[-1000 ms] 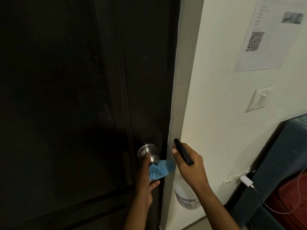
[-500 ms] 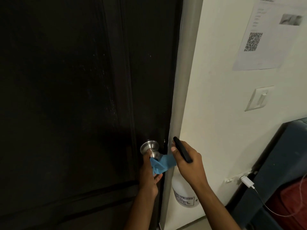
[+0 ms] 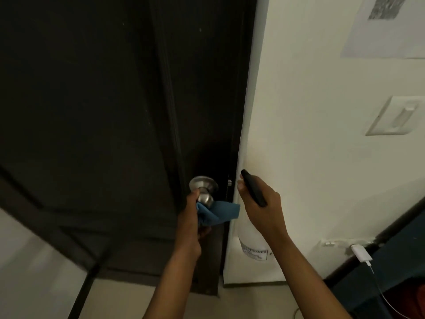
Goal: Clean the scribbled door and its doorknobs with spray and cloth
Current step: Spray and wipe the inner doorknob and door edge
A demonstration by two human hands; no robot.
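The left hand (image 3: 192, 217) grips a blue cloth (image 3: 219, 214), fingers curled round it, and presses it against the underside of the knob (image 3: 203, 188) on the dark door (image 3: 103, 123). The cloth lies between palm and knob stem, with one corner sticking out to the right past the door edge. The right hand (image 3: 262, 208) is closed round the black head of a spray bottle (image 3: 253, 246), held just right of the knob and apart from it, in front of the white wall (image 3: 310, 111).

Counted: one knob in view, one cloth, one bottle, two hands.

The bottle's white body hangs below the right hand and blends into the wall (only its label shows clearly, the print unreadable). Scribbles on the door cannot be made out in the dim light. A paper sheet (image 3: 388, 26) and a switch (image 3: 395, 116) on the wall are cut off at the frame edge. A charger (image 3: 362, 254) sits plugged in low on the right.
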